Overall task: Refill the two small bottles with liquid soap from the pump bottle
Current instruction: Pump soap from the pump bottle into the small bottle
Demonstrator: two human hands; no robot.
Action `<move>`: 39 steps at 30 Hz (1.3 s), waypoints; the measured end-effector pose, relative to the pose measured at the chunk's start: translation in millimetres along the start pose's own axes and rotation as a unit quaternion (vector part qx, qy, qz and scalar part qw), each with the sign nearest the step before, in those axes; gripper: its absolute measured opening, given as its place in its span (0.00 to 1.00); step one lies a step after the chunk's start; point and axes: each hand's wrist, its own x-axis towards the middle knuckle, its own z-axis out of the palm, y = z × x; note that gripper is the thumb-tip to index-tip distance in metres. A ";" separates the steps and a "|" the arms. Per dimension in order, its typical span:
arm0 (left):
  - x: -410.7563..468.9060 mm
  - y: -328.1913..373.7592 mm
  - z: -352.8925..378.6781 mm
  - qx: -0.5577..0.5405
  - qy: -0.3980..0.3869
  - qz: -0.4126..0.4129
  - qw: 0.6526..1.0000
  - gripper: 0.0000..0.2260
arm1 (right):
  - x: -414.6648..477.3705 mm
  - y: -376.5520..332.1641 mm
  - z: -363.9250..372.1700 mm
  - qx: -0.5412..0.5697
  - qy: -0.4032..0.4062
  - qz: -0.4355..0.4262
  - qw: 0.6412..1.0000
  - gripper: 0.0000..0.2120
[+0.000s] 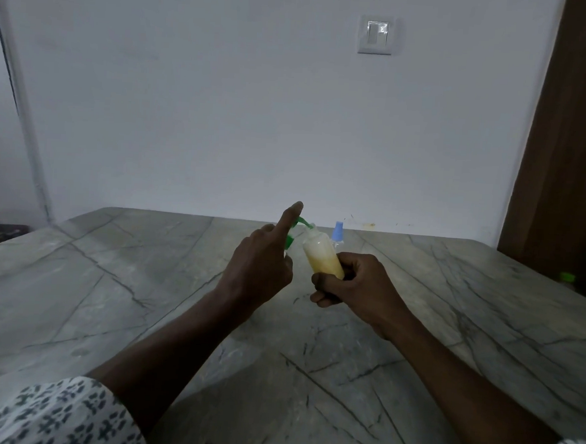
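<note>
while clamped low down in the curled fingers of the right hand (353, 282), bottle (320, 254) tilted left above the table (109, 279), roughly half full of yellow soap (326, 263). left hand (261, 264) wrapped round the pump bottle (289, 241), index finger straight on the green pump head, spout at the bottle's mouth. behind, upright on the table, second bottle (338, 232), blue cap.

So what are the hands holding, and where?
The right hand grips the small bottle by its bottom end. The left hand holds the pump bottle, forefinger on its green pump.
</note>
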 end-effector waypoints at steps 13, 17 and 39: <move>-0.4 -0.2 1.7 0.011 -0.003 -0.007 1.000 0.42 | 1.4 0.5 -4.4 -0.040 0.021 -0.028 0.999 0.10; -0.3 -0.8 0.3 0.009 -0.001 -0.006 1.000 0.40 | 2.7 0.8 -6.0 -0.050 0.025 -0.033 0.998 0.10; -1.5 2.3 -3.3 0.014 -0.011 -0.005 1.000 0.30 | 3.3 5.3 -5.5 -0.058 0.014 -0.020 0.998 0.11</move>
